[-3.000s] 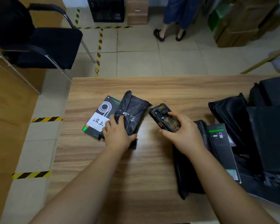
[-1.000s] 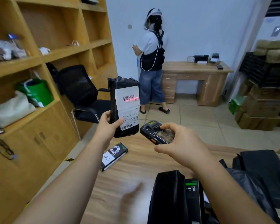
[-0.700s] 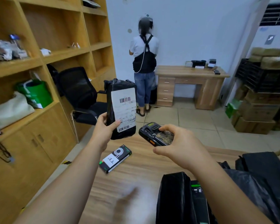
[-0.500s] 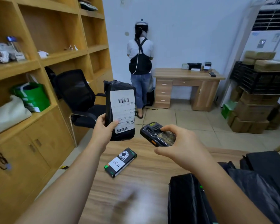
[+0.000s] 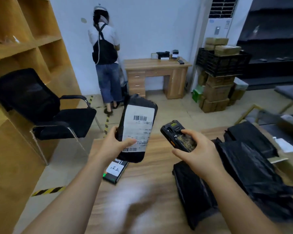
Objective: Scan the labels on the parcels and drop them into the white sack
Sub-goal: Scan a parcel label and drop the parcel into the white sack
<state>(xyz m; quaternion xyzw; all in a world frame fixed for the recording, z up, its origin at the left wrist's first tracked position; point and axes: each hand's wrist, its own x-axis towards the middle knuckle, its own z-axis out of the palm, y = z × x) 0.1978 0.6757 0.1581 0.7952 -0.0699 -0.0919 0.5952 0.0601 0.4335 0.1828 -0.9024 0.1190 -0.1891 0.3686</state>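
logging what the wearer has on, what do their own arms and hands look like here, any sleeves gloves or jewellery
Both forearms are bare right down to the frame edge, so no sleeve shows. The left hand and the right hand wear no gloves, and no ring, watch or wristband is visible. No cables or markings show on either arm.

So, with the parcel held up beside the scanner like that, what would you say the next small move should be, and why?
Probably carry the black parcel off toward the sack. The left hand grips it label-up, level with the scanner in the right hand, and no scan line shows on the label. The sack is out of view.
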